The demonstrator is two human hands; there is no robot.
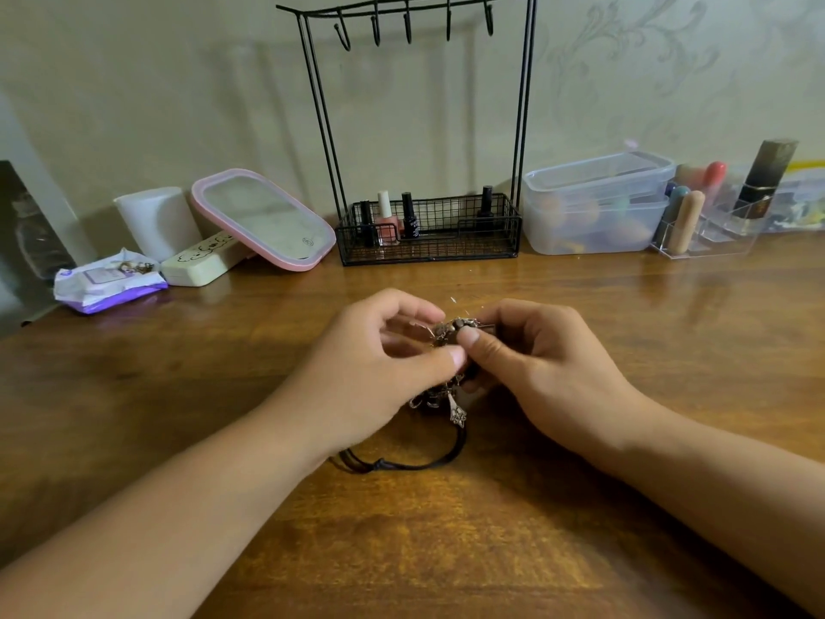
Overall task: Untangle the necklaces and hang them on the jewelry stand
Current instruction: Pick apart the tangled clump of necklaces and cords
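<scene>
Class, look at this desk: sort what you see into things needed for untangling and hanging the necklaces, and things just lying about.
Needed for the job:
tangled necklaces
jewelry stand
left hand
right hand

Just lying about:
pink mirror
nail polish bottles
plastic tubs
wipes packet
clear organiser

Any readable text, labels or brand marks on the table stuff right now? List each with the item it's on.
None can be read.
Cream case: black scribble, not legible.
Purple wipes pack: label blurred.
Pink mirror: small round mark, too small.
Black polish bottle: white print, too small.
</scene>
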